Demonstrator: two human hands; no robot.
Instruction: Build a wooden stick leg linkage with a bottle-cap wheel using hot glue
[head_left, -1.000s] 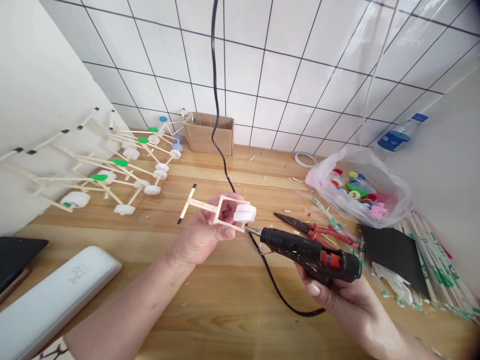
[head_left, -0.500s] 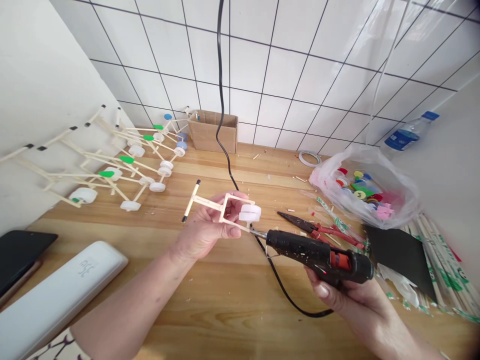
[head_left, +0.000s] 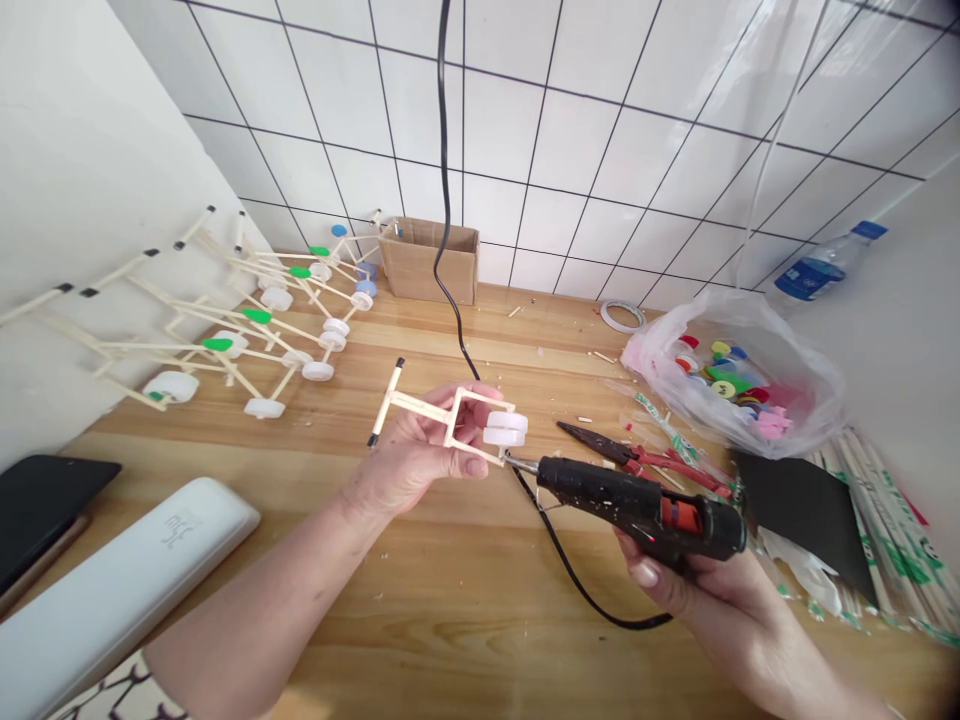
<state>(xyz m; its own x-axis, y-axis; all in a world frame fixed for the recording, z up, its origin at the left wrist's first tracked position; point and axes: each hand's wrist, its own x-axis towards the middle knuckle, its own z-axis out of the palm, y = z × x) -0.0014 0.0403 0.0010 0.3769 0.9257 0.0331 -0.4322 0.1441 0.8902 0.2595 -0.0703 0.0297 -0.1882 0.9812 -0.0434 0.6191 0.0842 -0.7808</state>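
Note:
My left hand (head_left: 427, 448) is closed around a small frame of pale wooden sticks (head_left: 417, 405). A crossbar with black ends forms its left end, and a fork on the right carries a white bottle-cap wheel (head_left: 505, 428). My right hand (head_left: 679, 590) grips a black hot glue gun (head_left: 626, 505) by its handle, with the fingers partly hidden beneath it. The gun's metal nozzle is at the lower fork tip, beside the wheel; whether it touches the stick I cannot tell. A black cord (head_left: 577, 575) loops under the gun.
Several stick bicycle models (head_left: 255, 330) stand at the left. A cardboard box (head_left: 431, 262) is by the tiled wall. Red-handled pliers (head_left: 637, 458), a tape roll (head_left: 622, 316), a bag of bottle caps (head_left: 735, 370) and wrapped chopsticks (head_left: 892, 530) lie right; a white power bank (head_left: 135, 590) lies front left.
The whole view has shifted slightly. My hands hold the stick frame and glue gun much as before, with the nozzle still at the lower fork tip.

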